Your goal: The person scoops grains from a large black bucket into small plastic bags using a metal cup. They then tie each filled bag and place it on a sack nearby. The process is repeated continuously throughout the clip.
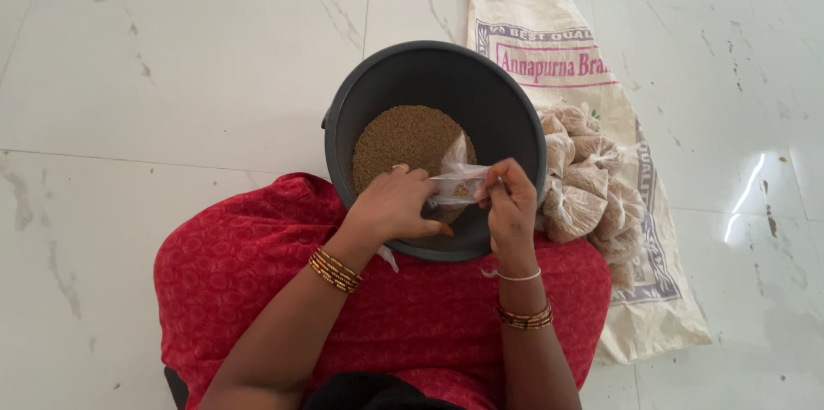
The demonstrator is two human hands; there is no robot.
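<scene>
With the left hand [393,204] and right hand [508,204] both pinched shut on the small clear bag [457,176] held over the grain [403,142] in the dark tub [515,109], it seems wise to keep its mouth taut and level

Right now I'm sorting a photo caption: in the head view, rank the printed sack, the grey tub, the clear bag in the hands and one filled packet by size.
1. Printed sack
2. Grey tub
3. Filled packet and clear bag: they look alike in size, and hands partly cover the bag, so no ranking.
</scene>
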